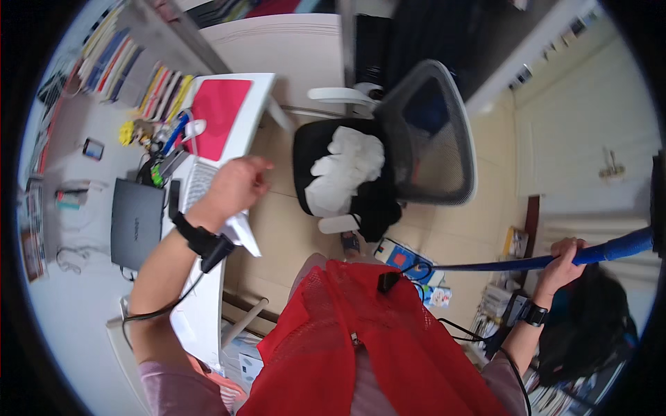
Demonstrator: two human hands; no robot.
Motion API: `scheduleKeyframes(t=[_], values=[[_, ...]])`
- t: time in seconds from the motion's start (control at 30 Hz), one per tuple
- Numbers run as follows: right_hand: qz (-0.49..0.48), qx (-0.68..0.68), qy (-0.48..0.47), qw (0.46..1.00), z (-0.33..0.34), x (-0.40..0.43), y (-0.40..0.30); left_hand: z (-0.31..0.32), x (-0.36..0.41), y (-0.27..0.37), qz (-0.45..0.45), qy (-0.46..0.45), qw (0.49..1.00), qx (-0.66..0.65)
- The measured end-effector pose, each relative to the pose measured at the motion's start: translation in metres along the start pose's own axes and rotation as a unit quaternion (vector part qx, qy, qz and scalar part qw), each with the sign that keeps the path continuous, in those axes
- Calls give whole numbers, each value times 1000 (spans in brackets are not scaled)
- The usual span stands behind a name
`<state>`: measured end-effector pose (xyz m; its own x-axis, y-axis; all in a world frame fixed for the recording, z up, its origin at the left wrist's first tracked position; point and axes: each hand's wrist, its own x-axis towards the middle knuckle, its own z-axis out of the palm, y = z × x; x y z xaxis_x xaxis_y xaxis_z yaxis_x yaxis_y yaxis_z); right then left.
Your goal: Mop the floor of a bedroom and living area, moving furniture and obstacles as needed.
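Note:
My right hand [564, 262] is closed around a long blue pole [499, 265] on the right. The pole runs from the right rim toward the floor in front of me; what is at its far end cannot be told. My left hand [237, 184] hovers over the front edge of the white desk [200, 312], beside a light keyboard [200, 182]. Its fingers are loosely bent, with thumb and forefinger apart and nothing visible between them. Ahead stands an office chair with a mesh backrest [434, 140]; a crumpled white cloth [348, 166] lies on its black seat [307, 143].
A closed laptop [137, 223], a white mouse [195, 128], a pink-red mat [218, 117] and upright books [161, 93] are on the desk. Flat printed items [403, 257] lie on the tiled floor. At right are a black backpack [583, 327] and stacked papers [494, 307].

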<state>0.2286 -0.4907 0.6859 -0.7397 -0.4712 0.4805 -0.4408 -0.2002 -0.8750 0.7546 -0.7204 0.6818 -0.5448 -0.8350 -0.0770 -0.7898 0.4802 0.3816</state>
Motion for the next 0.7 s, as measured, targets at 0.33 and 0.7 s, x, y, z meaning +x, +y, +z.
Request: scheduleKeyframes(t=[0.33, 0.7], values=[[-38, 89, 104, 990, -161, -50, -42, 181, 49, 143, 18, -72, 979, -191], [-7, 97, 43, 994, -167, -31, -25, 201, 88, 242, 2, 19, 990, -141]])
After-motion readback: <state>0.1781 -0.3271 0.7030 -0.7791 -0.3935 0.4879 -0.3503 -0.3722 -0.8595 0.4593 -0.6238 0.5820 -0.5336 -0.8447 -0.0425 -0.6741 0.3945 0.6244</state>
